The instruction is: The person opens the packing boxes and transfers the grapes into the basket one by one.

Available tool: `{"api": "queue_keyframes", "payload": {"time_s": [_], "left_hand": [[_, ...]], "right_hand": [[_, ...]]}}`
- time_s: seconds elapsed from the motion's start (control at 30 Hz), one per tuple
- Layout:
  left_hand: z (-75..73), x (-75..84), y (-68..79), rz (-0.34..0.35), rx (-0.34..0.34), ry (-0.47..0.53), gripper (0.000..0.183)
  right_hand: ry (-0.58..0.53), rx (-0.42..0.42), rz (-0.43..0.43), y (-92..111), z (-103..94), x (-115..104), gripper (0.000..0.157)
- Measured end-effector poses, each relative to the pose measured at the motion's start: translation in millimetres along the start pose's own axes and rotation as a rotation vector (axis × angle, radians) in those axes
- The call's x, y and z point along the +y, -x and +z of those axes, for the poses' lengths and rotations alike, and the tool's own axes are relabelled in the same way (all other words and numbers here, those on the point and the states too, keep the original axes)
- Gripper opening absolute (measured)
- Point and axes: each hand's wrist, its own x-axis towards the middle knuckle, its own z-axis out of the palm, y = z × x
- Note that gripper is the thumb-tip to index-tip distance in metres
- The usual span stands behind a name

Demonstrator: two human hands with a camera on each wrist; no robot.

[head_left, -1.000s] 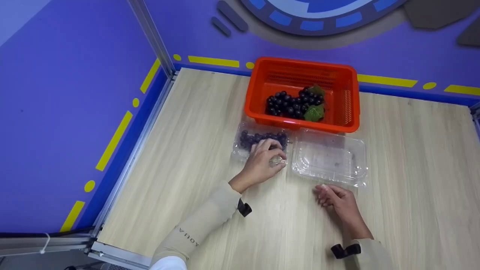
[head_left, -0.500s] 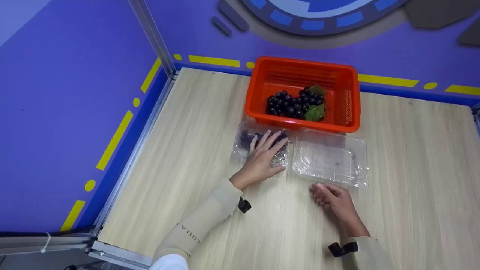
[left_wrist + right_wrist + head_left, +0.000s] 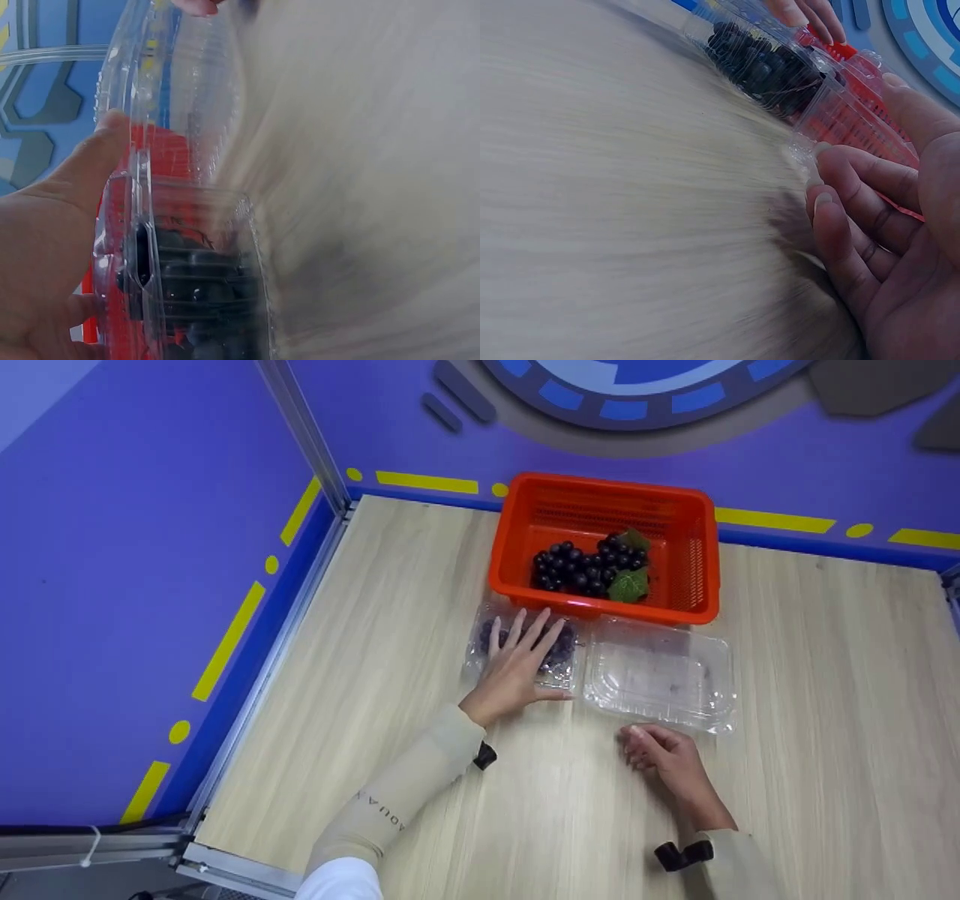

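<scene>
My left hand (image 3: 512, 664) lies spread over a clear plastic box (image 3: 474, 666), fingers apart and thumb at its near right corner. Dark grapes (image 3: 564, 643) fill the box and show partly between the fingers. Through the box wall the left wrist view shows the grapes (image 3: 199, 292) too, with the thumb along the rim. Right beside the box sits a clear plastic half (image 3: 656, 667), open side up. Just in front of it my right hand (image 3: 667, 757) hovers with loosely bent fingers, holding nothing. Its fingertips (image 3: 823, 199) come close to the plastic edge in the right wrist view.
Behind the plastic stands a red basket (image 3: 600, 606), holding a dark bunch of grapes (image 3: 577, 566) with green leaves (image 3: 628, 585). Blue-purple panels (image 3: 187, 510) rise along the left and back of the wooden table (image 3: 360, 675).
My left hand has uncurled from the near right of the box, and its fingers have spread forward over the grapes. The right hand has drifted slightly left.
</scene>
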Motion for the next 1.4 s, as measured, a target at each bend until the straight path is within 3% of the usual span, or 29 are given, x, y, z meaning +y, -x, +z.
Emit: {"api": "queue_keyframes", "payload": {"time_s": [0.27,0.83,1.0,1.4], "left_hand": [[3.2,-5.3,-7.7,0.011,-0.032,-0.089,0.121],[7.6,-8.5,-6.1,0.033,-0.049,-0.127,0.115],[9.7,-8.0,-3.6,0.047,-0.025,-0.136,0.113],[10.1,-4.1,0.5,0.032,-0.046,-0.139,0.112]], "right_hand": [[-0.007,-0.015,-0.013,-1,2.4,0,0.035],[-0.007,-0.02,0.002,-3,5.7,-4,0.039],[-0.016,-0.037,-0.009,-5,8.5,-4,0.038],[0.002,-0.036,-0.001,-7,15.6,-9,0.042]]}}
